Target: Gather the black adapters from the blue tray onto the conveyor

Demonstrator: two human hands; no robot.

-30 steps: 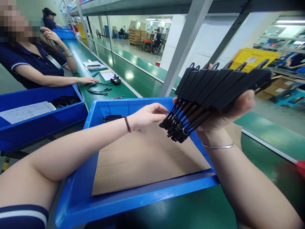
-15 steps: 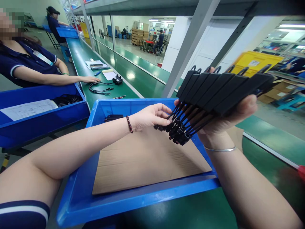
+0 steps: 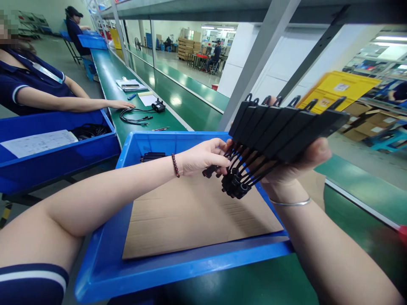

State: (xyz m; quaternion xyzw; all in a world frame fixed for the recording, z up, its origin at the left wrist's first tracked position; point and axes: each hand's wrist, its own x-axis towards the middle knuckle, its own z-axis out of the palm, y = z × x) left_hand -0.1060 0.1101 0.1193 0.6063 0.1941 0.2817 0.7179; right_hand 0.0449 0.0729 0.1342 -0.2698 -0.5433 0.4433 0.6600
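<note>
My right hand (image 3: pixel 294 169) is wrapped under a row of several flat black boxes with cables (image 3: pixel 267 131), held tilted above the blue bin. Short loops stick out of their upper ends. Black leads with round connectors (image 3: pixel 235 184) hang from their lower ends. My left hand (image 3: pixel 213 156) is closed around some of these leads at the left side of the row, its fingertips partly hidden by them. Beneath both hands, a cardboard sheet (image 3: pixel 190 220) lies in the blue bin (image 3: pixel 190 264). More black boxes (image 3: pixel 153 156) lie at the bin's far left corner.
On the left, a co-worker's hand (image 3: pixel 122 104) rests by a coiled black cable (image 3: pixel 135 120) on the green bench (image 3: pixel 108 76). Another blue bin (image 3: pixel 57 169) holds paper and black cables. A grey post (image 3: pixel 254 63) rises behind the boxes.
The row of black boxes has moved slightly left and down with my right hand. My left fingers have closed further around the leads at the left, separating them from the others.
</note>
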